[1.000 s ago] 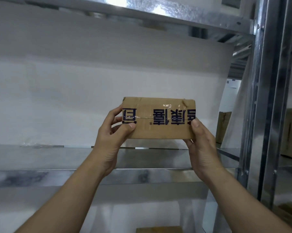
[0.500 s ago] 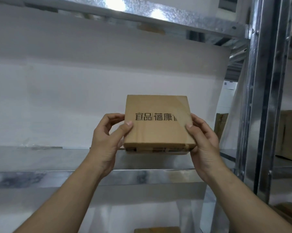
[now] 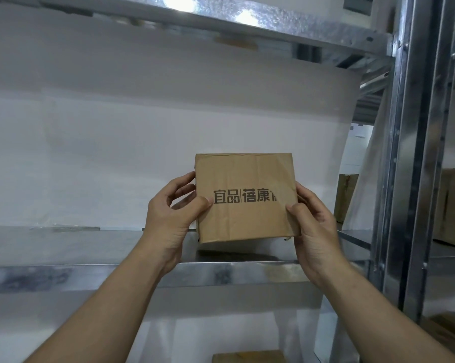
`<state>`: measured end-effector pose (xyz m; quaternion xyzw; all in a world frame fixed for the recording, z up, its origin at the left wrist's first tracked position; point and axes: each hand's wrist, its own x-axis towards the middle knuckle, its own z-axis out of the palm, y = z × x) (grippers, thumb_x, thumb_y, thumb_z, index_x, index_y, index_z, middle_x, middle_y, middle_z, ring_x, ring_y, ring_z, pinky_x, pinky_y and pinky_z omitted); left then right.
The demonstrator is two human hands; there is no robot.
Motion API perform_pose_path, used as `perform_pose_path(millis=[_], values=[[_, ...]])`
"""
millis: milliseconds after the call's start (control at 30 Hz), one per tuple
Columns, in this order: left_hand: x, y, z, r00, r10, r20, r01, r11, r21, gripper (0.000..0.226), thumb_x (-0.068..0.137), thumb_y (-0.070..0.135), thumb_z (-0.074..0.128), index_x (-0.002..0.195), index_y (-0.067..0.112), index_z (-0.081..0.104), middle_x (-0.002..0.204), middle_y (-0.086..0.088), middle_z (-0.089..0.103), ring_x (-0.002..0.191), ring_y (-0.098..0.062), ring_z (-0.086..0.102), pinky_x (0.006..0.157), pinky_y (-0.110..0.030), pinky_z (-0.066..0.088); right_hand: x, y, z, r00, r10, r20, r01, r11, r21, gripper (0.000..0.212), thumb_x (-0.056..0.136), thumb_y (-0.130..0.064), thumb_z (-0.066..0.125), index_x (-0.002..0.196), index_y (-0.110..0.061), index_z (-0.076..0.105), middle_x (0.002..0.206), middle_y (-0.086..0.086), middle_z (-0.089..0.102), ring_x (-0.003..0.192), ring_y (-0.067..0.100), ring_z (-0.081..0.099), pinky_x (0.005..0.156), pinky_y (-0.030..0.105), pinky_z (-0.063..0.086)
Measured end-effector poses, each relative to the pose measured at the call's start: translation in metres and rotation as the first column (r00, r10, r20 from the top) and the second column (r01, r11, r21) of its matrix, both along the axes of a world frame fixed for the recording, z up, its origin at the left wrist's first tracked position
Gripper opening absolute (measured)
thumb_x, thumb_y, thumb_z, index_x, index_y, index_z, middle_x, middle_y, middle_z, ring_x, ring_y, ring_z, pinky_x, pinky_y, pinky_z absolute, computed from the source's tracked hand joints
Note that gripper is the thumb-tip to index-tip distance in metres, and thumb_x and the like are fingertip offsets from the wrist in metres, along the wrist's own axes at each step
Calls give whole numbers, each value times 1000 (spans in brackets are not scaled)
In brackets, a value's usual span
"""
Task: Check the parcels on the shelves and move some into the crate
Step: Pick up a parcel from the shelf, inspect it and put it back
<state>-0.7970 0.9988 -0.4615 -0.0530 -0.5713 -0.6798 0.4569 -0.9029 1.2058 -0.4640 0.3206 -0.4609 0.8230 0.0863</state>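
Holding a cardboard parcel between my left hand and right hand, I judge checking underway, crating undone, no crate visible.

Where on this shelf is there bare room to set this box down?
The metal shelf is bare left of the left hand, between its front lip and the white backing sheet, and directly under the box. It is tighter on the right: the upright post stands past the right hand, with cartons beyond.
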Motion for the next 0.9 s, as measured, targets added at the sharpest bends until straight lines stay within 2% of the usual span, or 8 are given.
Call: perform_pose_path(millis=[233,400,500,600,700,733,800,900], values=[[1,2,1,999,-25,-21,24,1000,-9,59,68,18,82,125,33,74,128,-6,72,117,-18,72,96,-40,62,-4,1,-3,999,6,-37,-6,1000,1,40,101,2,58,122,-28,74,122,-4,78,107,12,73,81,25,60],[0,1,1,998,-56,-29,56,998,-4,70,57,34,90,124,45,75,133,-22,64,125,-34,64,107,-47,56,-6,-1,-4,998,1,-62,-1,1000,-4,42,100,1,59,127,-28,73,127,-2,75,111,14,72,77,24,59],[1,1,2,998,-57,-37,55,997,-60,69,68,28,85,132,48,70,120,-16,63,113,-30,64,99,-40,58,-3,0,-1,990,-49,-134,49,999,0,46,98,7,60,126,-28,71,121,-10,77,106,5,72,78,20,58],[3,0,3,998,-58,-33,54,993,-103,69,74,20,73,139,43,67,128,-12,66,120,-24,63,106,-40,52,0,1,6,972,-87,-219,83,996,-30,47,93,15,60,117,-25,70,116,-11,77,104,5,70,80,20,57],[8,1,7,982,-174,-69,171,984,-42,51,92,13,54,141,24,67,119,6,71,105,-10,64,99,-37,49,3,2,11,966,-63,-252,57,998,-29,21,96,-9,69,112,-21,64,106,-12,75,100,6,68,82,20,55],[10,2,7,970,-227,-92,232,972,44,42,99,17,49,136,18,69,118,9,73,102,-11,65,99,-39,50,5,2,11,967,-53,-249,46,998,-33,25,91,-28,76,111,-21,63,104,-12,73,99,5,67,84,20,54],[14,2,7,953,-271,-136,293,939,179,29,106,27,51,118,13,73,117,8,77,100,-14,70,95,-43,55,7,3,10,972,-56,-227,52,998,-21,58,71,-59,87,110,-25,61,107,-9,70,98,6,66,88,22,54],[12,1,5,975,-186,-121,202,970,136,18,92,27,70,105,21,82,113,1,78,102,-13,70,86,-44,57,11,-1,2,976,-72,-203,75,997,9,63,68,-54,88,116,-24,59,109,-9,72,99,7,71,84,22,57]])
